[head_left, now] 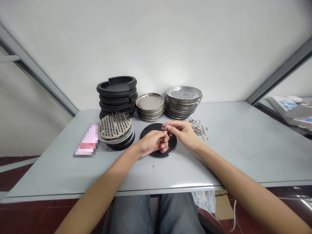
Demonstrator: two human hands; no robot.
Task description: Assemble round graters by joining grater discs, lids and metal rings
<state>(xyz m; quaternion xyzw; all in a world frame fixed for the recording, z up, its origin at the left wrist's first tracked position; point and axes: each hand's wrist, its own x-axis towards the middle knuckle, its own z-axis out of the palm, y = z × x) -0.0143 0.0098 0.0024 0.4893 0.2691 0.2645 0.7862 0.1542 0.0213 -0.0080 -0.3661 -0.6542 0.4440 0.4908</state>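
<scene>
Head view: a small metal piece (166, 128) sits where the fingertips of both hands meet, above a round black disc (173, 146) lying on the bench (185, 175). The right hand (183, 132) pinches it between thumb and forefinger, with no gap showing; the left hand (153, 142) has its fingers curled, but whether it also grips the piece I cannot tell. The piece's long axis is too small to read. Ringed metal parts (205, 138) lie just beside the right hand, on its outer side.

Bright, soft light; glare on wall (172, 76), table edge (192, 186).
</scene>
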